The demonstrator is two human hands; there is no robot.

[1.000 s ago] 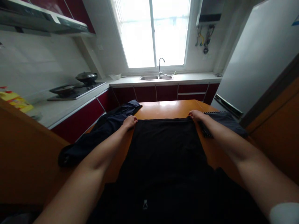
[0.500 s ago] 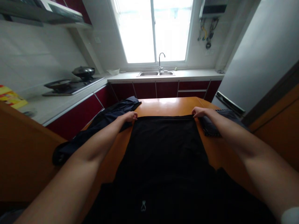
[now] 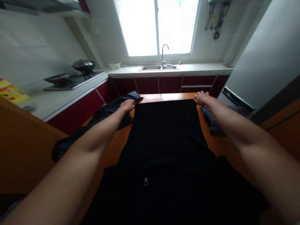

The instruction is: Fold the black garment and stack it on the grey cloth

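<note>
A black T-shirt [image 3: 164, 134] lies spread over the wooden table, its hem stretched nearly straight along the far side and a small light logo low in the view. At the hem's left corner my left hand [image 3: 127, 105] is closed, pinching the cloth. My right hand [image 3: 202, 97] grips the opposite corner, with some fingers bent and slightly raised. Beside my left forearm rests a dark navy garment [image 3: 110, 109], loosely bunched. Folded dark clothing [image 3: 212, 120] with a patterned edge sits to the right, partly hidden under my right forearm.
The orange-brown wooden table [image 3: 112, 153] reaches toward a counter with a sink [image 3: 152, 67] under the window. Along the left run a stove with a lidded wok [image 3: 83, 65] and a yellow package [image 3: 12, 92]. A grey refrigerator [image 3: 264, 56] stands at the right.
Both hands have moved farther away, and the T-shirt has slid with them toward the table's far edge. My right hand's fingers look more raised. The view has tipped slightly down.
</note>
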